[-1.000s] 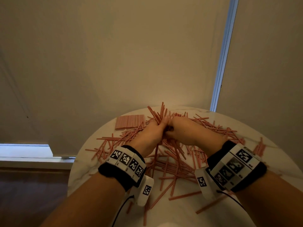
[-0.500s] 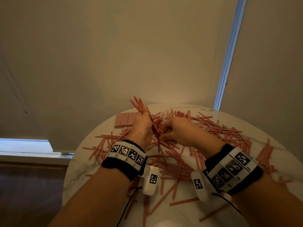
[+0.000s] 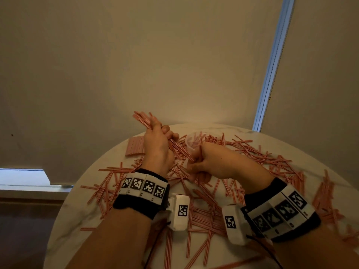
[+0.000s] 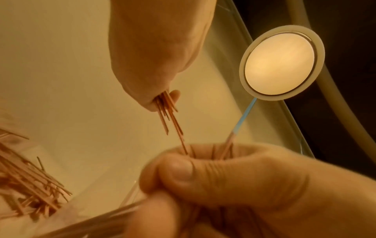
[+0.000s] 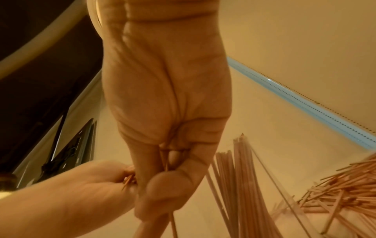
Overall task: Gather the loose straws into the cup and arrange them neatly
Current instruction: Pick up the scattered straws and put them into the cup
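The left hand (image 3: 157, 146) is gripping a bundle (image 3: 174, 146) of straws in a closed fist, raised over the table (image 3: 81, 206) and slanting down to the right. The right hand (image 3: 209, 162) is curling round a few straws of its own; the bundle's lower tips are reaching it. Just behind sits the clear cup (image 3: 191, 143), some straws already standing in it. Loose straws (image 3: 262, 160) are littering the table. Best, I judge, to be squaring the ends before tipping the bundle in.
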{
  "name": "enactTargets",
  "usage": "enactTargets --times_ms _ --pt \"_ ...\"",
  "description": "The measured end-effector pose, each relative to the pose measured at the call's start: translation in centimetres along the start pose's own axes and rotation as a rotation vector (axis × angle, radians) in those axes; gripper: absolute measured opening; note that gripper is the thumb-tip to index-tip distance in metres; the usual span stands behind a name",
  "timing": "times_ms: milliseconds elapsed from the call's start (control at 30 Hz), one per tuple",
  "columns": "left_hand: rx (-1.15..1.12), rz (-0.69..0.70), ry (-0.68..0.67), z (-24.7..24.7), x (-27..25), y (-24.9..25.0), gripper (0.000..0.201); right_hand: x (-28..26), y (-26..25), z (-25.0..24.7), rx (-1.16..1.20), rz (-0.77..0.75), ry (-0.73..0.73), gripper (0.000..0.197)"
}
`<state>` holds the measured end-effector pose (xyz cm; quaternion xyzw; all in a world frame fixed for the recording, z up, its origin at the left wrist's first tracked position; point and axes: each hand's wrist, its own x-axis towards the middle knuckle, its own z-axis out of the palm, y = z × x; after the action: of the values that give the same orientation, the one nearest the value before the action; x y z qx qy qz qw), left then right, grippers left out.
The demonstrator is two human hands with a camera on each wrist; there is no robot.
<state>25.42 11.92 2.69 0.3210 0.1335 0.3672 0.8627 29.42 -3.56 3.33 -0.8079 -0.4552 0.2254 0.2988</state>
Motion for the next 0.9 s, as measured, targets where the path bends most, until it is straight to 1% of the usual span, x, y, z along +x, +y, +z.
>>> enactTargets --times_ms 100,200,267,333,367,433,467,500,600,667,700,800,867,900 --pt "0.054 -0.019 -0.019 -0.6 0.8 0.5 0.03 -0.5 0.2 -0.9 0.034 0.014 0.028 0.014" --pt "0.224 -0.13 -0.086 -0.5 0.3 0.3 0.034 -1.4 0.1 -2.4 0.089 0.0 0.142 0.01" --pt "0.318 -0.128 -0.157 0.2 -0.4 -0.2 0.034 -1.9 -0.3 -3.4 0.176 -0.019 0.169 0.017" --pt "0.359 -0.108 -0.224 1.2 -1.5 -0.6 0.033 -2.4 -1.0 -4.1 0.319 -0.043 0.206 0.014" --pt "0.359 -0.113 -0.258 1.6 -2.1 -0.8 0.033 -2.6 -1.3 -4.3 0.332 -0.048 0.266 0.013" --pt "0.339 -0.134 -0.314 2.4 -3.3 -1.1 0.034 -2.7 -1.5 -4.4 0.218 -0.033 0.436 0.02" --pt "0.344 -0.137 -0.326 2.6 -3.8 -1.3 0.035 -2.6 -1.4 -4.4 0.157 -0.028 0.495 0.022" --pt "0.363 -0.135 -0.329 2.7 -4.3 -1.5 0.038 -2.5 -1.4 -4.2 0.125 -0.028 0.519 0.022" --pt "0.424 -0.103 -0.273 2.9 -4.9 -2.2 0.041 -1.9 -1.3 -3.4 0.018 -0.022 0.517 0.02" --pt "0.482 -0.037 -0.226 2.7 -4.5 -2.5 0.039 -1.5 -1.3 -3.0 -0.078 -0.034 0.516 0.021" --pt "0.515 -0.004 -0.224 2.6 -4.3 -2.6 0.038 -1.4 -1.3 -2.8 -0.106 -0.049 0.496 0.022" --pt "0.519 0.043 -0.246 2.3 -3.9 -2.4 0.029 -1.6 -1.6 -2.5 -0.147 -0.066 0.397 0.025" --pt "0.41 0.053 -0.212 2.4 -3.7 -2.1 0.024 -1.8 -1.6 -2.5 -0.194 -0.034 0.292 0.029" --pt "0.322 0.055 -0.202 2.5 -3.5 -2.0 0.024 -1.9 -1.6 -2.6 -0.219 -0.01 0.215 0.033"
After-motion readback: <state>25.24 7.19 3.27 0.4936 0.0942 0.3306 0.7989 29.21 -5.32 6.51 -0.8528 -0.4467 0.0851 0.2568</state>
